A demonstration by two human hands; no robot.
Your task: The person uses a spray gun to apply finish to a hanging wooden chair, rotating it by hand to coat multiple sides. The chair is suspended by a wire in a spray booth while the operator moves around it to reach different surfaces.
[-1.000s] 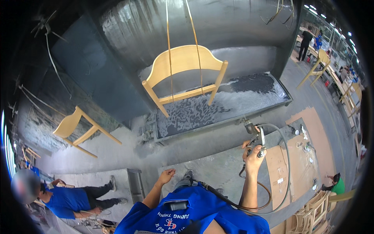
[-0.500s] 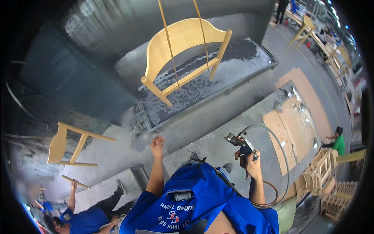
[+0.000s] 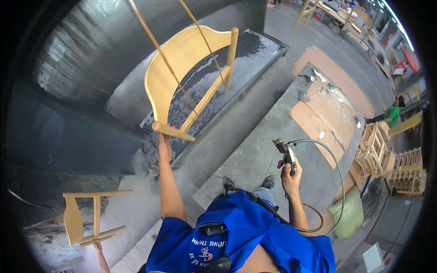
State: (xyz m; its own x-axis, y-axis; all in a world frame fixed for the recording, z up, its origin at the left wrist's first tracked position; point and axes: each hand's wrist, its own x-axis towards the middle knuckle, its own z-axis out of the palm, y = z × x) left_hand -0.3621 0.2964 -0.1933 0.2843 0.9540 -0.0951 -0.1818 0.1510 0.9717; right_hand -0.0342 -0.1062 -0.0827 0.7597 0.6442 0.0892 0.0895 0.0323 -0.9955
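Note:
In front of me a pale wooden chair back frame (image 3: 158, 86) with a curved backrest hangs tilted from two thin rods (image 3: 154, 38). My left hand (image 3: 164, 146) reaches up to its nearest post and grips it from below, the fingers partly hidden behind the wood. On the right, my right hand (image 3: 290, 172) is closed round the handle of a spray gun (image 3: 287, 152), whose nozzle points up and away from me. A grey hose (image 3: 334, 159) loops from the gun down past my right side.
Behind the frame lies a wet metal trough (image 3: 255, 73) with dark walls. At lower left another person's hand (image 3: 100, 249) is at a second hanging frame (image 3: 73, 218). Cardboard sheets (image 3: 314, 123) with small items cover the floor at right, near stacked wooden parts (image 3: 371, 148) and a person in green (image 3: 392, 113).
My left hand has moved up and forward from free air onto the frame's post. The spray gun has tilted upright in my right hand. My view has turned, shifting the surroundings.

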